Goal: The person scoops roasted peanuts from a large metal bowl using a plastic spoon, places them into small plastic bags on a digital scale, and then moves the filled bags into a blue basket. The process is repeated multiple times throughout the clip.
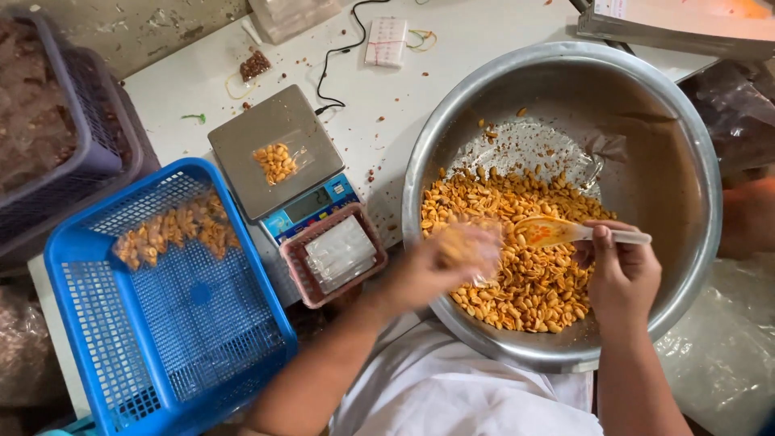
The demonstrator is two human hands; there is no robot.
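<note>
Over the steel bowl [686, 145] at the table's near edge, the right hand [622, 274] grips a spoon [557, 232] above the peanuts [517, 266]. The left hand [440, 270], blurred, pinches a clear bag [472, 246]. Another filled bag [276, 162] lies on the scale [242, 141]; more in the blue basket [194, 339].

Dull brushed metal bowl [670, 121]; glossy translucent plastic spoon [565, 232] and pouch [467, 246]; matt blue plastic mesh basket [173, 339] at nine o'clock; satin steel scale plate [270, 137]
</note>
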